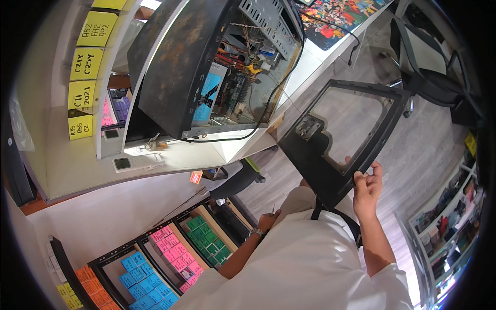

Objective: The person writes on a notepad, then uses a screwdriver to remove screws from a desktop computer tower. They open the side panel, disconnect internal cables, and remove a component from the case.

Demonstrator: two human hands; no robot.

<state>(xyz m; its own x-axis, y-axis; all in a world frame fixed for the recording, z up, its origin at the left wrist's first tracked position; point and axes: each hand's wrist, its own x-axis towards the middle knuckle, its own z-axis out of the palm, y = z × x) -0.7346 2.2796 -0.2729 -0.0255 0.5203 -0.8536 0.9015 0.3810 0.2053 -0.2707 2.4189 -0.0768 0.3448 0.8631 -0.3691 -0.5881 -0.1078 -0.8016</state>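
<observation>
**Side panel off the case, held clear in the right hand**

Right hand (368,182) is clamped on the lower edge of the black side panel (341,137), fingers wrapped over the frame, thumb on the near face. The panel is a black frame around a clear window, with a small metal latch (308,126) at its upper left. It hangs in the air over the grey floor (413,155), tilted and well apart from the table (170,160). Gripping the frame rather than the window probably keeps prints off the pane and gives a stiff hold.

Left hand (267,221) is down low by the body, near the shelf of coloured boxes (170,253). It seems to pinch something thin, but it's too small to tell what, or how far the hand is closed.

The open PC case (206,67) sits on the table with its internals exposed, wiring and boards visible, and a black cable (279,82) running out across the opening. A small white device (137,163) lies at the table edge just below the case. An office chair (429,67) stands off to the right.
</observation>
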